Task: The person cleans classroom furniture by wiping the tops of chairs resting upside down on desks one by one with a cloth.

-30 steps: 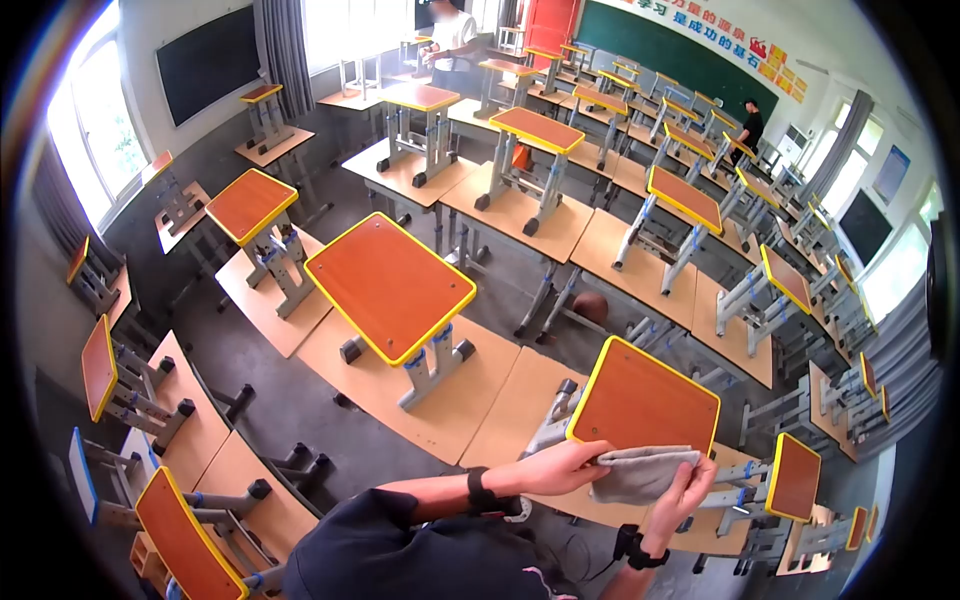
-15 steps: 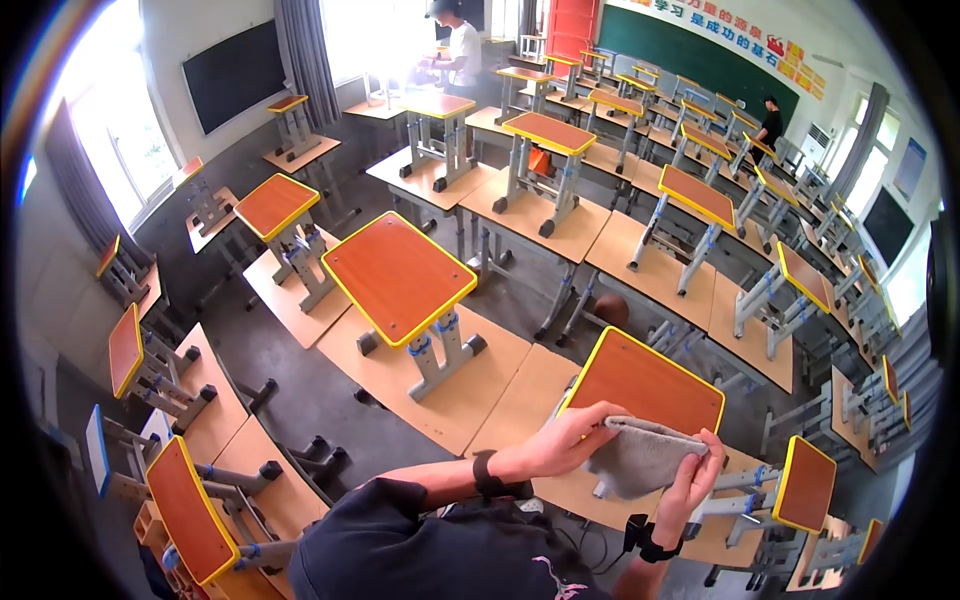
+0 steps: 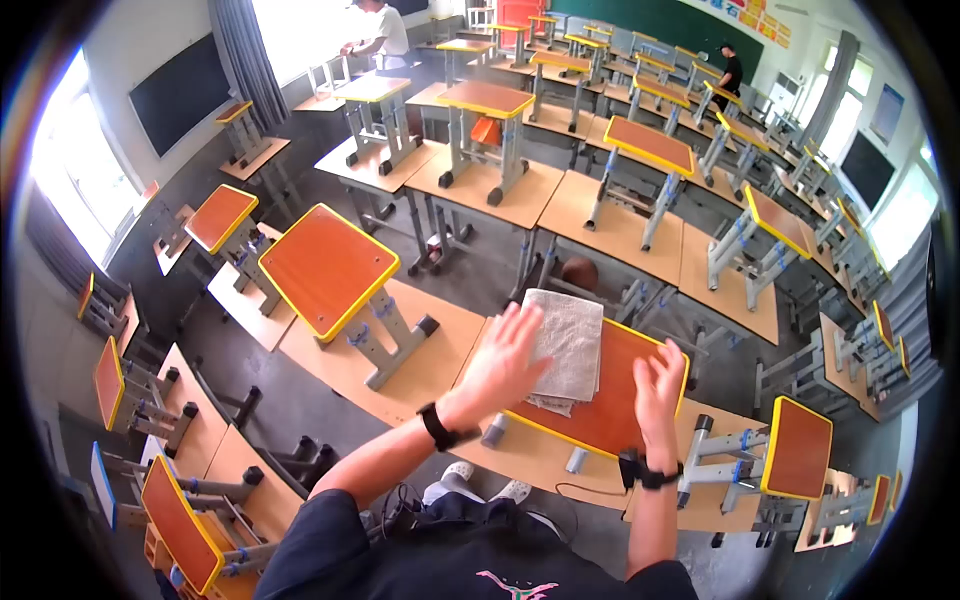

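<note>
A folded grey cloth (image 3: 568, 345) lies on the left part of an orange stool seat (image 3: 620, 400) with a yellow rim, which rests on a row of desks. My left hand (image 3: 503, 365) is at the cloth's left edge with its fingers spread; whether it touches the cloth cannot be told. Over the right side of the seat is my right hand (image 3: 658, 395), fingers apart and holding nothing. Both wrists wear black bands.
Another upturned-leg stool (image 3: 330, 270) stands on the desk at left, and one (image 3: 797, 447) lies tipped at right. More desks with stools fill the room. One person (image 3: 380, 35) is at the back left, another (image 3: 730, 75) at the back right.
The cloth has gone from between my two hands onto the seat, where it lies flat. My hands have let go and moved apart. The view has shifted, and the seat shows more fully.
</note>
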A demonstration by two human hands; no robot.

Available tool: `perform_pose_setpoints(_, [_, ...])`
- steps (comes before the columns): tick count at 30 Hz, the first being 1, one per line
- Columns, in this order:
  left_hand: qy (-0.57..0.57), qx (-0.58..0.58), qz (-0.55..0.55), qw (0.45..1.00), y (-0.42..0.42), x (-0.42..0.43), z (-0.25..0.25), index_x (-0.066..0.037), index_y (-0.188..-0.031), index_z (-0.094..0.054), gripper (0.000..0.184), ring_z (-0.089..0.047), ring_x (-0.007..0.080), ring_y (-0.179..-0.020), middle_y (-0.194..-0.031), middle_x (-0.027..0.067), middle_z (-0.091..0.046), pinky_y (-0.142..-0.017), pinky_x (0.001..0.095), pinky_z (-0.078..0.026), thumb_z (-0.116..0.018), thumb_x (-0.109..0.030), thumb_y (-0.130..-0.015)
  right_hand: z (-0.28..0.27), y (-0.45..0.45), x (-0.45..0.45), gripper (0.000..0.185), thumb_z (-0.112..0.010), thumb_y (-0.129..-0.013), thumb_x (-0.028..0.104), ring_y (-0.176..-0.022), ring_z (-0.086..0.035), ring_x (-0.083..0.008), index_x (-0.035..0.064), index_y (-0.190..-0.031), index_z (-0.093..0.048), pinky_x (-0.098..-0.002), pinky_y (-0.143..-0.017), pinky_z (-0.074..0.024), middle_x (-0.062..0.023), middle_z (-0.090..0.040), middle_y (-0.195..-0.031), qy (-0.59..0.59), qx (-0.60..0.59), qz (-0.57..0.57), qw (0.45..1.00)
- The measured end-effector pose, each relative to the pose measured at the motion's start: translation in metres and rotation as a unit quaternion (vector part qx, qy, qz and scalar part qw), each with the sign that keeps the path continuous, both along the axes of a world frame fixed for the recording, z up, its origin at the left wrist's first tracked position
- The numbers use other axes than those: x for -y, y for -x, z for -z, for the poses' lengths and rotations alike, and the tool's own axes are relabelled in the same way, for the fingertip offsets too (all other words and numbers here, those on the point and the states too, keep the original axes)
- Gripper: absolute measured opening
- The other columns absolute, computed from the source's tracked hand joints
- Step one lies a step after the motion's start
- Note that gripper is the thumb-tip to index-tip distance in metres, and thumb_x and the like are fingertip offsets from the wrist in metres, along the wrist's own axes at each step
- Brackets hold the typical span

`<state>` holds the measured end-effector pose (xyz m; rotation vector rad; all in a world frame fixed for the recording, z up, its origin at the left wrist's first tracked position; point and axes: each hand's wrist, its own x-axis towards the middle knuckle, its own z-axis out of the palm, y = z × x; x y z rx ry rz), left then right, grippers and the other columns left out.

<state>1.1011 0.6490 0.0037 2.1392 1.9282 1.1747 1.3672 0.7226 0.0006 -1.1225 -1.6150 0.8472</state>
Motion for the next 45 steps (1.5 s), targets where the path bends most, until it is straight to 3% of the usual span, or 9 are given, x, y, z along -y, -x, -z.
perform_pose_setpoints(3, [0.065,-0.047,0.05,0.996,-0.035,0.032,-0.018,0.002,-0.149,-0.042,0.074,-0.03,0.0438,-0.149,-0.158,0.0257,-0.036,-0.123,0.051,-0.026,-0.072,-0.031,-0.09,0.003,-0.055,0.047,0.055,-0.059,-0.103,0.017,-0.137,-0.044,-0.031,0.0017,-0.15,-0.033,-0.0418,-0.114,-0.0384,-0.0186,-0.043,-0.146,0.111,-0.05,0.042,0.992])
perform_pose_setpoints(6, [0.069,-0.096,0.041,0.992,-0.045,0.013,-0.014,0.002,-0.15,-0.041,0.076,-0.027,0.0425,-0.15,-0.159,0.0249,-0.035,-0.124,0.0505,-0.023,-0.068,-0.039,-0.093,0.017,-0.094,0.067,0.045,-0.055,-0.105,0.016,-0.14,-0.043,-0.0281,0.0017,-0.146,-0.041,-0.0443,-0.116,-0.0373,-0.018,-0.047,-0.146,0.06,-0.026,0.099,0.993])
perform_pose_setpoints(9, [0.116,-0.172,0.021,0.978,-0.043,-0.005,-0.004,0.002,-0.15,-0.041,0.076,-0.026,0.042,-0.151,-0.16,0.0242,-0.035,-0.124,0.0499,-0.02,-0.062,-0.045,-0.095,0.004,-0.096,0.086,0.049,-0.052,-0.106,0.019,-0.143,-0.04,-0.0357,0.0,-0.149,-0.038,-0.044,-0.118,-0.0326,-0.0211,-0.043,-0.152,0.057,0.17,0.121,0.976])
perform_pose_setpoints(18, [0.26,-0.285,0.13,0.913,-0.016,0.0,-0.039,0.003,-0.158,-0.024,0.094,-0.014,0.0433,-0.154,-0.165,0.0258,-0.02,-0.126,0.0507,-0.012,-0.058,-0.058,-0.095,0.031,-0.081,0.097,0.051,-0.048,-0.106,0.013,-0.139,-0.046,-0.0399,-0.0029,-0.152,-0.034,-0.0435,-0.115,-0.0379,-0.0253,-0.046,-0.15,0.063,0.087,0.126,0.986])
perform_pose_setpoints(25, [0.135,-0.295,0.175,0.929,-0.029,-0.039,-0.02,0.009,-0.154,-0.029,0.097,-0.02,0.0434,-0.152,-0.162,0.0297,-0.025,-0.125,0.0516,-0.015,-0.062,-0.057,-0.092,0.032,-0.078,0.095,0.051,-0.049,-0.106,0.016,-0.139,-0.046,-0.0405,-0.0037,-0.152,-0.034,-0.0438,-0.114,-0.0386,-0.0251,-0.045,-0.15,0.035,0.074,0.107,0.991])
perform_pose_setpoints(28, [0.182,-0.299,0.17,0.921,-0.032,-0.045,-0.031,0.008,-0.154,-0.028,0.098,-0.02,0.0449,-0.152,-0.162,0.0304,-0.025,-0.124,0.0538,-0.017,-0.065,-0.055,-0.089,0.031,-0.072,0.085,0.053,-0.049,-0.106,0.015,-0.141,-0.043,-0.0412,-0.0038,-0.153,-0.032,-0.0442,-0.116,-0.0369,-0.0249,-0.043,-0.153,0.031,0.042,0.11,0.993])
perform_pose_setpoints(32, [0.119,-0.305,0.185,0.927,-0.039,-0.038,-0.01,0.008,-0.153,-0.028,0.095,-0.02,0.0419,-0.153,-0.162,0.0292,-0.025,-0.125,0.0525,-0.014,-0.052,-0.063,-0.095,0.049,-0.081,0.101,0.054,-0.047,-0.107,0.017,-0.143,-0.041,-0.04,-0.0035,-0.154,-0.031,-0.0434,-0.117,-0.0351,-0.0251,-0.042,-0.154,0.06,0.039,0.091,0.993])
perform_pose_setpoints(41, [0.112,-0.335,0.182,0.918,-0.043,-0.04,-0.008,0.007,-0.154,-0.027,0.095,-0.02,0.0413,-0.153,-0.162,0.0284,-0.025,-0.125,0.0531,-0.014,-0.049,-0.065,-0.096,0.048,-0.076,0.1,0.056,-0.04,-0.111,0.032,-0.143,-0.042,-0.0369,-0.0033,-0.154,-0.033,-0.0409,-0.117,-0.0346,-0.0247,-0.043,-0.154,0.056,-0.005,0.098,0.994])
perform_pose_setpoints(45, [0.129,-0.346,0.184,0.911,-0.054,-0.045,-0.006,0.007,-0.156,-0.022,0.097,-0.019,0.044,-0.153,-0.163,0.0293,-0.022,-0.125,0.0536,-0.013,-0.049,-0.064,-0.096,0.051,-0.073,0.099,0.071,-0.037,-0.109,0.05,-0.142,-0.043,-0.038,-0.0038,-0.154,-0.032,-0.0416,-0.116,-0.0346,-0.0246,-0.042,-0.154,0.034,-0.035,0.102,0.994])
